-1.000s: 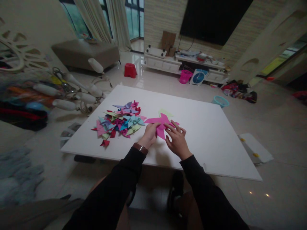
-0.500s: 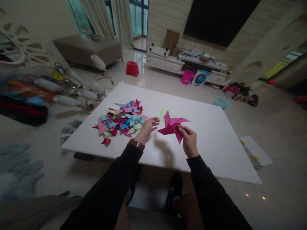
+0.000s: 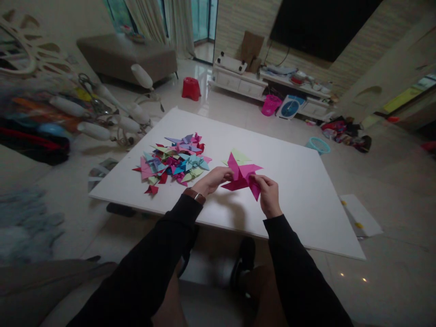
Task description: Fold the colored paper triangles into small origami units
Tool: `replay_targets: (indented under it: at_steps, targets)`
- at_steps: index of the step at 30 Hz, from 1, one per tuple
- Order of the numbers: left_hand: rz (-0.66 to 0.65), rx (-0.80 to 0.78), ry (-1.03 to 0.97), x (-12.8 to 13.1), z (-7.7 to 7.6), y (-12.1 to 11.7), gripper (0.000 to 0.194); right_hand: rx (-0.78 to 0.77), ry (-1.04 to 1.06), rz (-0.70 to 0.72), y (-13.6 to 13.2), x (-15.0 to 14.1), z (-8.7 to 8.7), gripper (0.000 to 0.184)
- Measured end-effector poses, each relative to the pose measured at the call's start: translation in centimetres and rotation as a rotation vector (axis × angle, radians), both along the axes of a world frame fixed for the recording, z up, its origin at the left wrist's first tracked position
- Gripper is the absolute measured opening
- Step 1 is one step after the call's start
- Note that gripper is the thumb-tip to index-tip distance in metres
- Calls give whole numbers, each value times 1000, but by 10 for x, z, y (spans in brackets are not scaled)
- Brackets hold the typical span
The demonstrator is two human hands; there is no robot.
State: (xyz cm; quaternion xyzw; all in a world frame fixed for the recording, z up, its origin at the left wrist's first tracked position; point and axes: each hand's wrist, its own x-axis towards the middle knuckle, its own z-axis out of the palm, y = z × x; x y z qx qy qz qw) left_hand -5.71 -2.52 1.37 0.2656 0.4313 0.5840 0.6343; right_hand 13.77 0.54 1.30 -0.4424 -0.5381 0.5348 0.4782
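Observation:
A magenta folded-paper pinwheel (image 3: 241, 174) is held up above the white table (image 3: 296, 200), its pointed blades spread. My left hand (image 3: 218, 178) grips its left side, with the fingertips partly behind the paper. On the right, my right hand (image 3: 270, 193) pinches a blade between thumb and fingers. Pale green paper (image 3: 239, 156) lies on the table just behind the pinwheel. To the left of my hands is a heap of colourful folded-paper pieces (image 3: 177, 159), with a small red folded piece (image 3: 151, 190) apart at its near edge.
Beyond the table are a red stool (image 3: 191, 89), a pink basket (image 3: 271, 105) and a light-blue basin (image 3: 318, 145) on the floor. A lamp with several white arms (image 3: 93, 131) stands close to the table's left side. A white board (image 3: 361, 215) is at the right.
My left hand has moved right and closed on the pinwheel, where before it was open beside it. The pinwheel has turned slightly in my right hand. The view has shifted a little.

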Motion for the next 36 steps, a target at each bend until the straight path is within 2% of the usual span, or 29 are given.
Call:
replay_targets:
  at_steps: [3, 6, 8, 11, 14, 16, 20, 22, 24, 26, 28, 30, 32, 34, 36]
  targets:
    - [-34, -8, 72, 1, 2, 1, 12, 42, -84, 59, 0, 0, 0, 19]
    - [34, -11, 146, 4, 0, 1, 18, 105, -155, 126, 0, -1, 1, 23]
    - [81, -6, 164, 5, -2, 1, 20, 199, -212, 122, -2, -1, 4, 23]
    - [145, 1, 180, 5, -4, 1, 17, 429, -314, -54, -8, 1, 13, 24]
    - [171, 8, 212, 3, -5, 1, 15, 598, -325, -236, -16, 4, 24, 47]
    - [169, 18, 228, 3, -4, 0, 14, 633, -358, -163, -19, 4, 27, 53]
    - [156, 50, 317, 5, -3, -1, 10, 696, -586, 132, -21, -3, 20, 22]
    - [135, 62, 371, 6, -2, -2, 13, 710, -660, 113, -20, -8, 14, 13]
    - [101, 75, 388, 7, 0, -3, 18, 644, -653, -12, -17, -11, 6, 17]
    - [80, 89, 386, 8, 1, -3, 20, 497, -573, -132, -13, -11, 0, 32]
    - [76, 94, 390, 8, 3, -3, 16, 322, -445, -159, -8, -8, -5, 45]
    - [66, 94, 402, 8, 3, -3, 13, 139, -310, -70, -5, -6, -7, 51]
    - [59, 98, 407, 8, 3, -4, 13, -6, -197, 94, -5, -5, -6, 50]
    - [53, 94, 406, 8, 1, -4, 16, -90, -134, 222, -6, -5, -3, 45]
    - [48, 71, 394, 8, -1, -3, 17, -114, -112, 232, -7, -6, -2, 37]
